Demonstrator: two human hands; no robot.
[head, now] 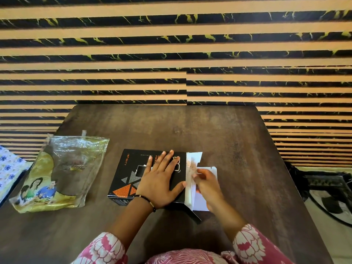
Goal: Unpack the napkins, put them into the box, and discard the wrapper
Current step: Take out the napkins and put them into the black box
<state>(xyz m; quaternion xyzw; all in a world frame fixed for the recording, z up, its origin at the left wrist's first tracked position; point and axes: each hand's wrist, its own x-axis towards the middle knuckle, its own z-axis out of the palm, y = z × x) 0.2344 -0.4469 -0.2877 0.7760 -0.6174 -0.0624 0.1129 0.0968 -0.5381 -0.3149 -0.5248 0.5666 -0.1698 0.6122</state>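
Observation:
A black box (129, 168) with orange triangles and the word INFINITY lies flat near the middle of the table. My left hand (162, 180) presses flat on its top, fingers spread. The box's right end is open, with white flaps (196, 157) sticking out. White napkins (190, 168) with a brownish print show in that opening. My right hand (206, 183) is at the open end, fingers pinched on the napkins or a flap; which one is unclear. The clear and gold plastic wrapper (62, 172), printed with people, lies flat and looks empty at the table's left.
The dark brown table (219, 134) stands against a striped black and tan wall. A blue flowered cloth (9, 168) lies off the table's left edge. On the floor to the right are a patterned mat and dark cables (327, 199).

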